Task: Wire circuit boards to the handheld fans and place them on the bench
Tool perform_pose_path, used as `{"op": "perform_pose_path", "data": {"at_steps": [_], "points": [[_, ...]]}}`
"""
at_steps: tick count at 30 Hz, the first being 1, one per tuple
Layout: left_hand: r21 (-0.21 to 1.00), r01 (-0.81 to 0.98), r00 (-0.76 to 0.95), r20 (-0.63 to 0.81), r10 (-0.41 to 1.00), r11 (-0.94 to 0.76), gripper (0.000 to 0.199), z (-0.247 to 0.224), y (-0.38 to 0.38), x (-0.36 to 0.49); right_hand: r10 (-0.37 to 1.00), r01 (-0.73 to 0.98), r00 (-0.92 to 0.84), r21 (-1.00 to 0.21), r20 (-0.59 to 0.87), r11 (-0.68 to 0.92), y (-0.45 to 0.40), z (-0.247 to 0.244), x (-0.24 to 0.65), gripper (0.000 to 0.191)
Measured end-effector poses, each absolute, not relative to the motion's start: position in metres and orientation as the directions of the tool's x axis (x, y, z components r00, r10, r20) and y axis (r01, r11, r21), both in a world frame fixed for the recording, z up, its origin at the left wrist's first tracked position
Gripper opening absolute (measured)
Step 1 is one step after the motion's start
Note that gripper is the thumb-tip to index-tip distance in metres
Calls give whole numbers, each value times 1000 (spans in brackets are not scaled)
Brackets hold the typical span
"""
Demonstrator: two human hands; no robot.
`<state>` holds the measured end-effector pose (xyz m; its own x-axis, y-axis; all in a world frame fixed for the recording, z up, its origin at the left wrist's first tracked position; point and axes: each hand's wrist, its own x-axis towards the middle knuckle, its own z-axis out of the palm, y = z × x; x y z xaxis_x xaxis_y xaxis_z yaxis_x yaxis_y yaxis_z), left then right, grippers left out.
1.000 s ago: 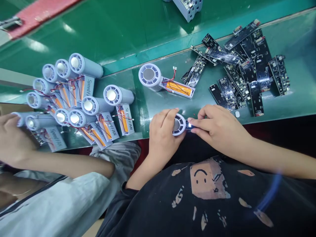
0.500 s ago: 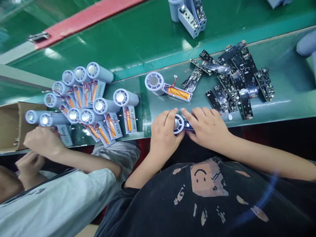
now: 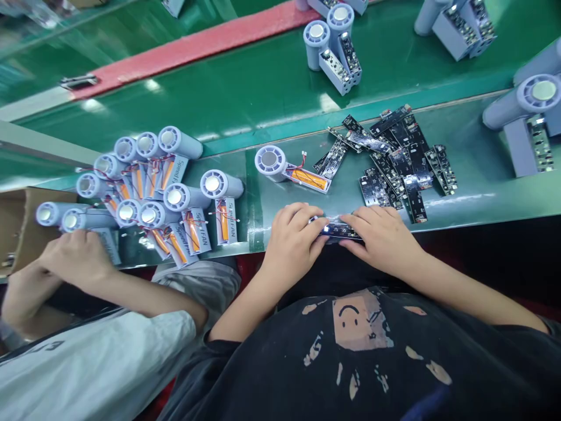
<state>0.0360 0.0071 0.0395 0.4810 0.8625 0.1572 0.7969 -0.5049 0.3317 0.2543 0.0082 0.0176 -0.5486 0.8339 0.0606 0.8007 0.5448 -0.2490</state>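
Note:
At the bench's front edge, my left hand (image 3: 294, 238) is closed around the round head end of a handheld fan, covering most of it. A black circuit board (image 3: 339, 230) with a small bright light lies along the fan's handle. My right hand (image 3: 380, 237) pinches the handle and board at their right end, thumb below and fingers above. Just beyond my hands lies another fan (image 3: 270, 162), its open handle showing an orange battery (image 3: 309, 178) and a thin wire with a white plug.
Loose circuit boards (image 3: 397, 158) are heaped to the right. Several fans (image 3: 175, 199) with orange batteries stand at left, near a co-worker's hands (image 3: 76, 257) and a cardboard box (image 3: 33, 225). Fans with boards fitted (image 3: 337, 49) stand on the raised green ledge (image 3: 245, 82); others (image 3: 526, 117) stand far right.
The fan between my hands has turned: its round grille showed before, and now the board's long face shows while my left hand covers the head. My right hand has shifted right along the handle.

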Motion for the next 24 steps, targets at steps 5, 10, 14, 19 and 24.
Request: {"op": "perform_pose_path", "data": {"at_steps": [5, 10, 14, 19, 24], "points": [[300, 839, 467, 28, 884, -453, 15, 51, 17, 40, 824, 808, -554, -159, 119, 567, 14, 13, 244, 24], [305, 806, 516, 56, 855, -507, 21, 46, 17, 36, 820, 805, -553, -158, 146, 571, 11, 14, 242, 22], [186, 817, 429, 437, 791, -546, 81, 45, 7, 34, 838, 824, -497, -178, 227, 537, 19, 23, 250, 26], [210, 808, 282, 683, 674, -550, 111, 58, -4, 18, 912, 961, 19, -259, 409, 96, 42, 35, 319, 41], [208, 849, 298, 572, 764, -486, 77, 38, 15, 1, 863, 953, 300, -169, 406, -252, 38, 20, 398, 39]]}}
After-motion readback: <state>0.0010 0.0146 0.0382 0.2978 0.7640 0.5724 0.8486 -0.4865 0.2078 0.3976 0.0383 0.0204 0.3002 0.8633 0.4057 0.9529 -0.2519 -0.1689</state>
